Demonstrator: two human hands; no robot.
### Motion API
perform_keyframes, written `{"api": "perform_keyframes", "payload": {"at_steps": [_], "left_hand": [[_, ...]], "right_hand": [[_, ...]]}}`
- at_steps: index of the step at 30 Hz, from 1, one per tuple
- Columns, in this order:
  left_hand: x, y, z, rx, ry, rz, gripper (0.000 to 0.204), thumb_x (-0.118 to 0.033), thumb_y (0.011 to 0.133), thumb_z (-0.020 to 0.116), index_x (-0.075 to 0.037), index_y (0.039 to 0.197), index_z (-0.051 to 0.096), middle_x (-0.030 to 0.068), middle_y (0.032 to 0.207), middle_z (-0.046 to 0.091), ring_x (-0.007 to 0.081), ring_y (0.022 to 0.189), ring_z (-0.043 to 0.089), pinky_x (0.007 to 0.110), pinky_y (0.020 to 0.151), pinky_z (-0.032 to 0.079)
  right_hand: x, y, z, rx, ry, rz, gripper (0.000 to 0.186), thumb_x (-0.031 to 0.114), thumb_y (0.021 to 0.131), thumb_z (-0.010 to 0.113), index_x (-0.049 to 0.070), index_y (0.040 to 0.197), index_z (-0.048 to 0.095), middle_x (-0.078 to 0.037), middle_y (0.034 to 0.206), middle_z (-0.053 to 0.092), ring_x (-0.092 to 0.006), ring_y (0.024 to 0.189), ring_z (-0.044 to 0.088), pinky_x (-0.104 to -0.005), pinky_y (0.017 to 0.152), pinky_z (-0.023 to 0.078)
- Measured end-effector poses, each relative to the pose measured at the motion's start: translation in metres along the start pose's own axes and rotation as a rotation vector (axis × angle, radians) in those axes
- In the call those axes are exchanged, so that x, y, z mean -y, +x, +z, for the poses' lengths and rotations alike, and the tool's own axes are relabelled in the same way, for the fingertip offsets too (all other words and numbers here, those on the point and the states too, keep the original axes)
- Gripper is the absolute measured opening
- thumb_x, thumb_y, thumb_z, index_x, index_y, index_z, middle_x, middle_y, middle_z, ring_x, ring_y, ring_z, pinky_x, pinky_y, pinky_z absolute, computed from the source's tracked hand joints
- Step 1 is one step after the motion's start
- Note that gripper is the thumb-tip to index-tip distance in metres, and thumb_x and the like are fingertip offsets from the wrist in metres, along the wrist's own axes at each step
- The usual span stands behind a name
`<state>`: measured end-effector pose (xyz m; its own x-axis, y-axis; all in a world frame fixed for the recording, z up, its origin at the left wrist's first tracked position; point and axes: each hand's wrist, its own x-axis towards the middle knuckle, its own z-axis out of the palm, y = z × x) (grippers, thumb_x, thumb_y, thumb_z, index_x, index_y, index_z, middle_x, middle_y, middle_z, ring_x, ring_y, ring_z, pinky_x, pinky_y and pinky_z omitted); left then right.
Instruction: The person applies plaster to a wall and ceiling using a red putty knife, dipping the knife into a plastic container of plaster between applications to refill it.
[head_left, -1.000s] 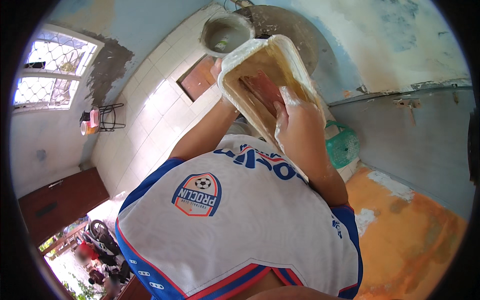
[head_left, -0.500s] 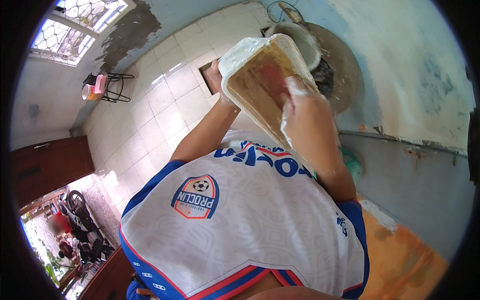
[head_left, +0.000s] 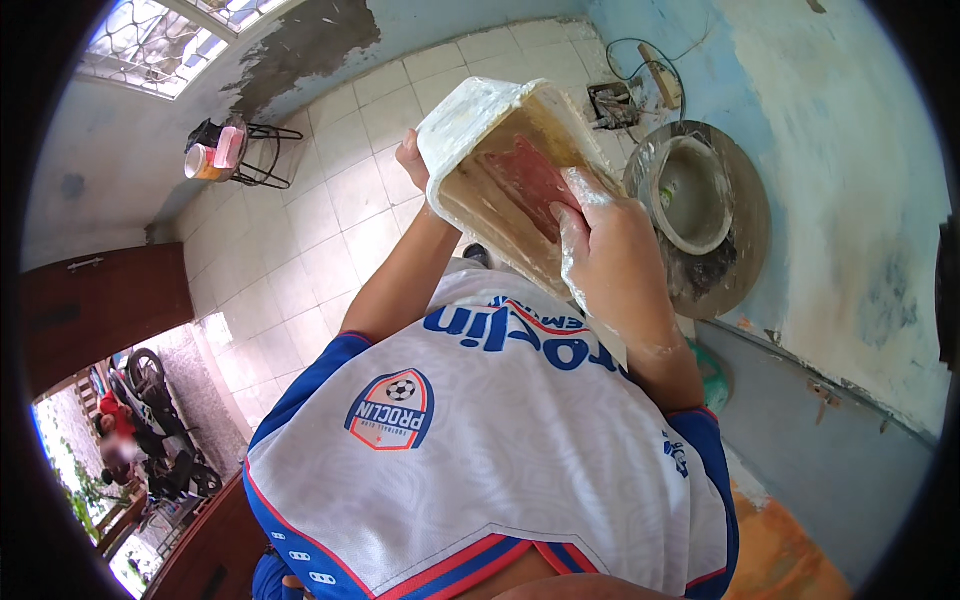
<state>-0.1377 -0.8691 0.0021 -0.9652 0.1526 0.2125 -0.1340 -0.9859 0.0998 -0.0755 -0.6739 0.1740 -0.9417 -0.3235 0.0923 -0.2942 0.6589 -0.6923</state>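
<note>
A white rectangular plastic tub (head_left: 475, 112), smeared with pale putty, is held tilted in front of my chest, its opening facing me. My left hand (head_left: 413, 160) grips it from the left side; most of those fingers are hidden behind the wall. Inside the tub, a flat red putty scraper (head_left: 522, 178) lies against the coated inner surface. Closed around the scraper's near end is my right hand (head_left: 612, 232), with white paste on its thumb and fingers.
A round putty-stained board (head_left: 745, 240) on the floor at right carries a grey bucket (head_left: 690, 235). Beyond are a cable (head_left: 640, 42) and a wooden piece (head_left: 660, 85). A black-framed stool (head_left: 268, 158) stands at left. Through the doorway, a person (head_left: 115, 425) is near a motorcycle (head_left: 150, 385).
The scraper, blurred before, now shows clearly inside the tub, with my right hand still on it. My view has shifted, bringing the bucket and board more fully into sight.
</note>
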Motion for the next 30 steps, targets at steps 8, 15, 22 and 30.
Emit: {"api": "perform_keyframes", "payload": {"at_steps": [8, 15, 22, 30], "left_hand": [[-0.011, 0.073, -0.018, -0.119, -0.042, -0.046, 0.079, -0.066, 0.092, 0.044, -0.001, 0.134, 0.061, 0.0197, 0.131, 0.064, 0.0353, 0.115, 0.062, 0.049, 0.100, 0.051], [-0.022, 0.186, -0.039, -0.169, 0.060, -0.027, 0.074, -0.059, 0.092, 0.037, 0.000, 0.128, 0.063, 0.0206, 0.124, 0.066, 0.0371, 0.108, 0.064, 0.051, 0.095, 0.053], [-0.001, 0.253, -0.007, -0.334, 0.128, 0.062, 0.060, -0.048, 0.091, 0.047, 0.001, 0.118, 0.066, 0.0188, 0.112, 0.069, 0.0339, 0.097, 0.066, 0.047, 0.089, 0.056], [0.032, 0.303, -0.011, -0.433, 0.200, -0.063, 0.066, -0.056, 0.085, 0.053, -0.003, 0.122, 0.066, 0.0176, 0.118, 0.068, 0.0335, 0.104, 0.063, 0.046, 0.094, 0.054]], "right_hand": [[-0.004, 0.077, -0.021, -0.031, -0.025, 0.122, 0.028, 0.007, 0.095, 0.064, -0.005, 0.120, 0.065, -0.031, 0.092, 0.068, -0.0503, 0.090, 0.066, -0.0516, 0.079, 0.051], [-0.041, 0.162, -0.038, -0.020, -0.143, -0.019, 0.035, 0.002, 0.091, 0.059, -0.007, 0.124, 0.063, -0.024, 0.090, 0.072, -0.0416, 0.086, 0.070, -0.0491, 0.078, 0.054], [-0.071, 0.209, -0.062, -0.076, -0.061, -0.058, 0.029, 0.006, 0.095, 0.063, -0.003, 0.122, 0.065, -0.027, 0.088, 0.069, -0.0474, 0.085, 0.066, -0.0508, 0.076, 0.052], [-0.108, 0.228, -0.096, -0.063, 0.096, -0.025, 0.028, 0.001, 0.094, 0.063, -0.005, 0.121, 0.067, -0.028, 0.101, 0.071, -0.0467, 0.095, 0.068, -0.0465, 0.081, 0.054]]}}
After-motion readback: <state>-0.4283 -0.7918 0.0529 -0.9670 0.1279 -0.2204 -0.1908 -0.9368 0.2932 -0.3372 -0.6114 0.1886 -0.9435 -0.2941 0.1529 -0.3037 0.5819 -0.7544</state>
